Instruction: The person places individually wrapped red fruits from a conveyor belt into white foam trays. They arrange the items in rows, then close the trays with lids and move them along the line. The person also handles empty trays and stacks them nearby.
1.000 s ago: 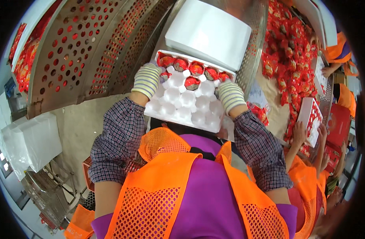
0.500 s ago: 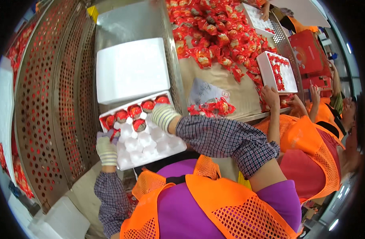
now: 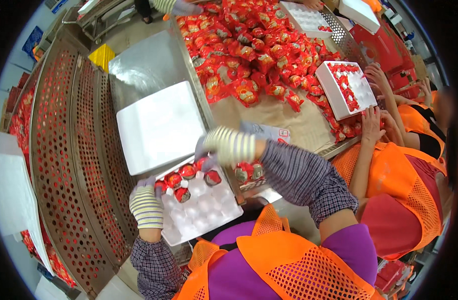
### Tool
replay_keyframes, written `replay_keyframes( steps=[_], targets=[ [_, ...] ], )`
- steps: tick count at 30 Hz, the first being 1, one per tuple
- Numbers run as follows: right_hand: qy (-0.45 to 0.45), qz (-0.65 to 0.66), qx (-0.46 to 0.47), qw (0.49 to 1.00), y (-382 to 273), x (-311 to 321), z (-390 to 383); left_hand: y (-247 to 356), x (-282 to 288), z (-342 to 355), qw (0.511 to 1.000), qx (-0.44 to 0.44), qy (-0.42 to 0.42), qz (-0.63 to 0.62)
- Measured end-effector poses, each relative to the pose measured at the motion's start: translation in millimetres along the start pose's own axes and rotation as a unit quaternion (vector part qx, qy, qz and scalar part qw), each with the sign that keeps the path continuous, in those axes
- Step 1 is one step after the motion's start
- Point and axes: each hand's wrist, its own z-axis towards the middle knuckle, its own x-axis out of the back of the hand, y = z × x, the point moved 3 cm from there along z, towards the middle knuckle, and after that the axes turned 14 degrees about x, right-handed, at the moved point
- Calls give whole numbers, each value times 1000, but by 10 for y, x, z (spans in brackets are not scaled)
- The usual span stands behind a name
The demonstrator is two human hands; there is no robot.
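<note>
A white foam tray (image 3: pixel 201 212) with rounded hollows lies tilted before me. Several round packets in red wrappers (image 3: pixel 187 171) fill hollows along its far edge, with one (image 3: pixel 182 194) lower on the left and one (image 3: pixel 212 177) at the right. My left hand (image 3: pixel 147 204), in a striped knit glove, is closed on the tray's left edge. Above the far right corner is my right hand (image 3: pixel 229 146), gloved alike; motion blurs its fingers, so whether they hold a packet is unclear. More packets (image 3: pixel 249 171) lie just right of the tray.
A white foam lid or box (image 3: pixel 160 127) rests beyond the tray. A metal rim (image 3: pixel 195 85) divides it from a heap of red packets (image 3: pixel 259 47). Perforated metal panels (image 3: pixel 84 165) stand at left. Right, a co-worker's hand (image 3: pixel 371 125) is beside another foam box (image 3: pixel 346 90).
My right hand has lifted from the tray's far row and moved right, toward the metal rim. My left hand stays at the tray's left edge. The whole view has shifted.
</note>
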Motion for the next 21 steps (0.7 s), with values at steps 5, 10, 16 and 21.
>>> replay_keyframes(
  steps=[5, 10, 16, 21],
  targets=[
    [67, -347, -300, 886, 1439, 1180, -627, 1573, 352, 977, 933, -259, 59, -243],
    [22, -396, -438, 807, 1605, 1104, -400, 2595, -591, 1955, 955, -277, -81, -62],
    [147, -308, -404, 848, 1566, 838, -1132, 3097, -1265, 1549, 927, -226, -289, -80],
    [216, -41, -289, 932, 1193, 954, -1651, 3174, -1433, 1276, 946, -280, -159, -32]
  ],
)
